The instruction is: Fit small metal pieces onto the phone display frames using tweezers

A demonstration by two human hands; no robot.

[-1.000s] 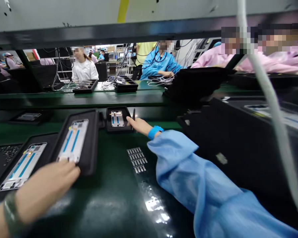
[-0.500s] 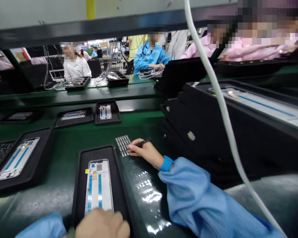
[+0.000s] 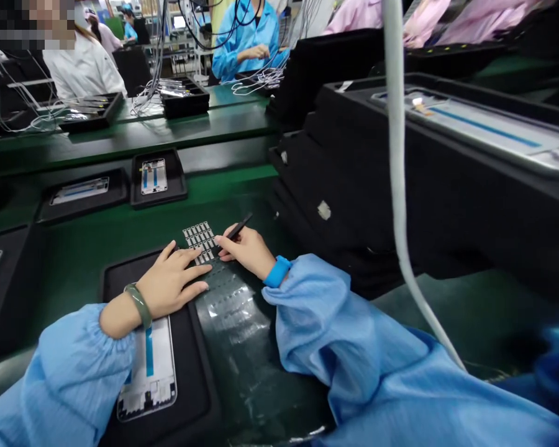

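Note:
My left hand (image 3: 174, 279) is open, its fingers spread over the top end of a black tray (image 3: 198, 372). Its fingertips reach the edge of a sheet of small silvery stickers (image 3: 198, 236) on the green bench. In the tray lies a white phone frame (image 3: 161, 360) with blue strips, its upper part hidden under my left hand and wrist. At the sheet's right edge, my right hand (image 3: 246, 251) is closed in a pen-like grip on slim black tweezers (image 3: 240, 228). Their tips are hard to make out. Clear film (image 3: 233, 316) lies below the sheet.
A tall stack of black trays (image 3: 335, 205) stands on the right, a phone frame (image 3: 484, 127) on top. A white cable (image 3: 397, 155) hangs in front of it. More trays (image 3: 179, 180) with frames sit at the back and left. Co-workers sit beyond the bench.
My left hand has moved up from the tray's near end to the sticker sheet, its fingers now spread. The right hand stays by the sheet with the tweezers. The view has tilted down.

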